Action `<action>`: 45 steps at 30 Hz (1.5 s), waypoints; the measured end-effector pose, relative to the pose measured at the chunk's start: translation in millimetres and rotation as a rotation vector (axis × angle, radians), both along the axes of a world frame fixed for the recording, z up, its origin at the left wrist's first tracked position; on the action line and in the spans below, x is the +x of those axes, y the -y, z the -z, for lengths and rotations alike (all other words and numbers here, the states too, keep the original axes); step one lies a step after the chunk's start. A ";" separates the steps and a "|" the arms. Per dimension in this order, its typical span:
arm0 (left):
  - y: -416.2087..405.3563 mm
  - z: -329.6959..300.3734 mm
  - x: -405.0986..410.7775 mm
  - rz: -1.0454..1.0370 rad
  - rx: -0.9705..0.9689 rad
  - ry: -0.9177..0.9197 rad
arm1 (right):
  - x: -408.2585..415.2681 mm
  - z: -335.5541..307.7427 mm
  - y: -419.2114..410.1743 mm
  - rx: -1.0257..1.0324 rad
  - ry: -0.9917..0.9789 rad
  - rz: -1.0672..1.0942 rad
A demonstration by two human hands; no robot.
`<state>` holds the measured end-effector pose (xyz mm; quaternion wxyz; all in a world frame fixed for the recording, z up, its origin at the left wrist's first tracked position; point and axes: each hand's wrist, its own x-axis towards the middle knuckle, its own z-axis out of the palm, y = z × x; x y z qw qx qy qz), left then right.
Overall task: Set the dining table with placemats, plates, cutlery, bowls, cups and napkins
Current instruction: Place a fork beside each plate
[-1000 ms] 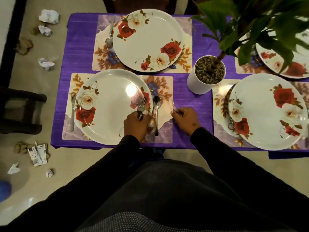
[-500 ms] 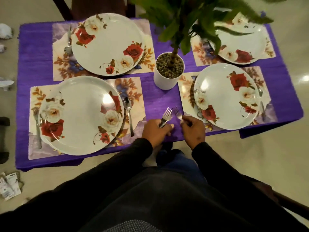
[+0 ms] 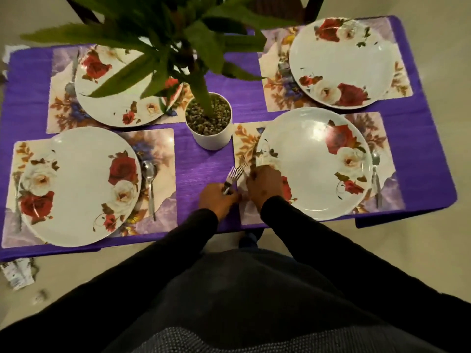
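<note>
Purple cloth covers the worktop [image 3: 420, 138]. Left hand [image 3: 219, 198] curls around a bunch of forks [image 3: 233, 175], tines pointing away from the person. Just right of it, the right hand [image 3: 265, 186] pinches a single fork [image 3: 246, 164] over the left edge of a placemat [image 3: 246, 146], beside the nearest floral plate [image 3: 313, 161]. A spoon [image 3: 376, 171] lies beyond that plate's right side.

Plant leaves [image 3: 142, 64] hide much of far-left plate [image 3: 107, 103]. Fork handles [image 3: 226, 187] buried in left hand [image 3: 218, 201] grip. Right hand [image 3: 263, 186] covers near-right plate [image 3: 313, 164] rim; what it holds too blurred to tell. Bench [image 3: 204, 164] left end cut by frame edge.
</note>
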<state>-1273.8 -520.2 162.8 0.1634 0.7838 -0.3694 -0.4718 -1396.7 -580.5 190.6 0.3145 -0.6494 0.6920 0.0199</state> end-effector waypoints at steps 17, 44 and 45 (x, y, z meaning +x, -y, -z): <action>24.1 7.8 -33.9 -0.248 -0.048 0.037 | -39.1 3.5 -15.3 0.149 -0.045 -0.614; 42.9 6.4 -32.1 -0.231 -0.078 0.089 | -35.2 23.1 -20.4 0.090 0.067 -0.649; 42.9 6.6 -32.1 -0.227 -0.080 0.090 | -35.3 23.9 -20.6 0.095 0.061 -0.652</action>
